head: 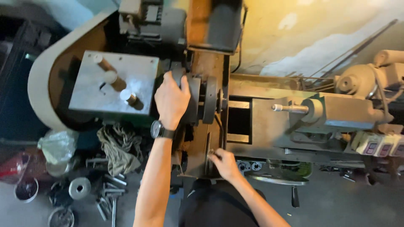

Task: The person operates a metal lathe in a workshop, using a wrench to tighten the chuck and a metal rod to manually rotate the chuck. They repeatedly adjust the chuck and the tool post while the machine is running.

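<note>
Head view, looking straight down on a lathe (261, 122), headstock to the left, tailstock (336, 111) to the right.

Left hand (171, 100): palm down, fingers wrapped over the top of the chuck (198, 98), gripping it. Wristwatch (160, 130) on that wrist. Chuck is at the spindle end of the headstock, just left of the bed gap.

Right hand (223, 162): low at the front edge of the machine, fingers curled narrow at a small control below the chuck. Whether it is pinching something or just touching, cannot tell; the fingertips are blurred.

Tailstock quill (290, 108) points left towards the chuck, well apart from it.

Left of the headstock: grey plate (113, 84) with three stubby levers (115, 82) standing on it. Just below that, a crumpled olive rag (120, 147). On the floor lower left: loose bolts and tools (107, 189), a steel disc (80, 188), a plastic bag (57, 145).

Handwheel (277, 178) at the front of the bed, just right of the right hand.
</note>
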